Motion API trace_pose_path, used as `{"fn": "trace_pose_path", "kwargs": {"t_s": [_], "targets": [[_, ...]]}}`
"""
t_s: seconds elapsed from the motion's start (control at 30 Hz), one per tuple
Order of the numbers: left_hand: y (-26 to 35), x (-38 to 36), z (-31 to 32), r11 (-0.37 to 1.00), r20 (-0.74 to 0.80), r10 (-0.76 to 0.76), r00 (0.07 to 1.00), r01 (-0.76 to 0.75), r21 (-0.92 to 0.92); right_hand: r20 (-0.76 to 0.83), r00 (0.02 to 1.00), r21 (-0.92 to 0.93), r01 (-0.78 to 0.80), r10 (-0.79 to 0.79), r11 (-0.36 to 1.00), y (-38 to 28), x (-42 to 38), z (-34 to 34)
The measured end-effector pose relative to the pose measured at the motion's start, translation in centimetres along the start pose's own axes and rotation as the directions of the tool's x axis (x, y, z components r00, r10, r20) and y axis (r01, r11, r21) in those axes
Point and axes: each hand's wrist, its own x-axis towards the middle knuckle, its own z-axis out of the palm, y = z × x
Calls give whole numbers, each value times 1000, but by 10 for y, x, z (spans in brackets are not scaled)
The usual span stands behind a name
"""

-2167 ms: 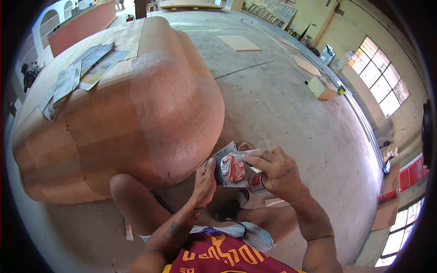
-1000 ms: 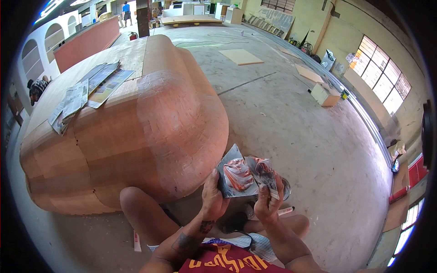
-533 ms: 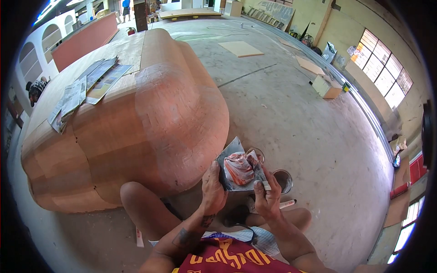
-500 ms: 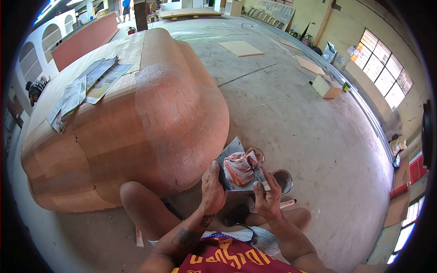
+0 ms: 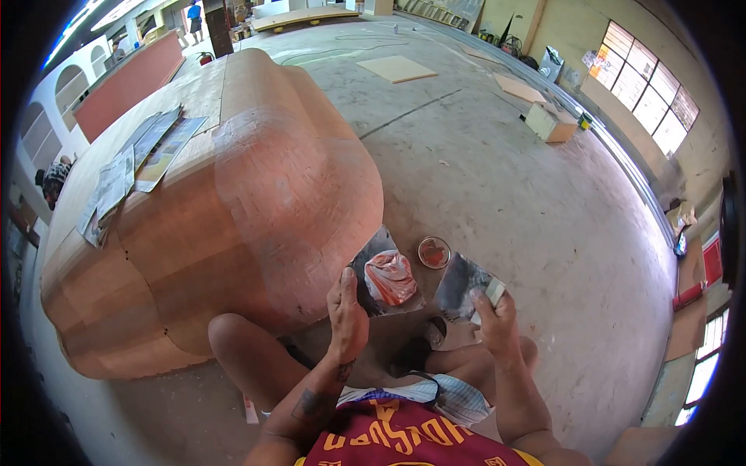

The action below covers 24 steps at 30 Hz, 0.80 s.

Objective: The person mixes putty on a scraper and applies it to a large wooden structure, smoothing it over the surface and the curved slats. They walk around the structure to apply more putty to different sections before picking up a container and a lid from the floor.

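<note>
My left hand [image 5: 349,314] grips the left edge of a dark flat board [image 5: 366,257], its thumb on top. A mound of white paste streaked with red [image 5: 391,277] lies on the board. To the right, my right hand [image 5: 497,317] is closed on the pale handle edge of a wide grey spreader [image 5: 460,286], held apart from the board. Between them on the floor stands a round open container [image 5: 434,252] with reddish stuff inside. The large curved wooden form [image 5: 256,202], with pinkish smeared patches, is just left of the board.
Newspapers [image 5: 140,159] lie on top of the wooden form. A flat panel [image 5: 397,69] and a box [image 5: 551,122] are on the floor [image 5: 497,194] farther off. One person [image 5: 56,180] is at the far left, another [image 5: 194,19] in the background.
The spreader in my right hand has moved right, away from the paste and board. My left hand and the board have shifted slightly left. The view has also shifted.
</note>
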Motion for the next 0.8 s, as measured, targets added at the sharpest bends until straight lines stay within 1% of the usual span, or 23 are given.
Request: {"fn": "trace_pose_path", "kwargs": {"t_s": [0.03,0.1,0.2,0.3,0.33,0.4,0.57,0.63,0.7,0.73,0.8], "targets": [[0,1,0,999,-5,25,1000,-25,20,0,1000,119,-21,21,993,7,-3,3],[4,2,5,995,-9,75,997,-74,62,3,998,355,-59,61,933,24,-17,16],[13,-2,20,950,-18,165,986,-154,272,19,990,529,-131,142,838,48,-26,42],[16,-8,26,915,89,185,979,-204,347,86,977,602,-208,197,771,54,-26,50],[17,-10,28,888,121,182,976,-216,405,113,971,624,-233,209,746,54,-26,51],[19,-13,32,823,178,173,969,-242,514,45,976,632,-194,214,750,43,-23,58],[23,-27,53,746,240,127,963,-252,616,-28,977,694,-134,212,707,37,-10,71],[23,-30,56,703,277,118,954,-278,655,-58,974,713,-113,219,692,36,-1,75],[22,-35,55,652,334,103,937,-317,689,-86,975,692,-89,205,716,33,10,69],[23,-36,53,641,325,21,946,-262,721,-99,975,681,-80,200,728,30,15,64],[26,-39,47,605,291,-140,946,-151,782,-192,978,631,58,83,773,10,27,52]]}}
